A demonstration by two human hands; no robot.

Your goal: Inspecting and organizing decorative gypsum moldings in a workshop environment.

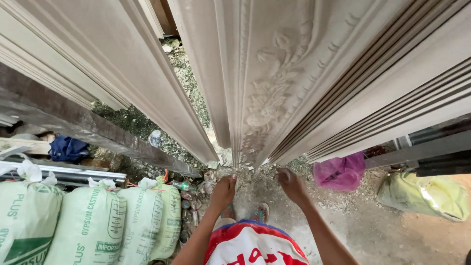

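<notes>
Closest in, a red, white and blue garment (252,245) fills the bottom edge, and below it two sandalled feet (260,213) stand on dusty, gravel-strewn ground (363,230). Both bare arms reach down and forward. The left hand (223,192) has its fingers (231,179) curled down toward the foot of a tall moulded plaster panel (274,88), right at its bottom left edge; whether they actually grip it I cannot tell. The right hand (290,184) is loosely closed near the bottom right edge of the same panel, and from here its grip is hidden too. The panel stands upright on the ground just ahead of the hands, carved with a raised flower pattern down its middle.

To the left, a row of pale green sacks (88,225) leans together, with bottles and litter (189,196) beside them. To the right lie a pink plastic bag (341,172) and, further out, a yellow-green bag (427,196). Beyond, more long ribbed mouldings (392,83) rise on the right, plain ones (113,59) on the left, and a blue cloth (68,148) lies by a dark beam (73,122).
</notes>
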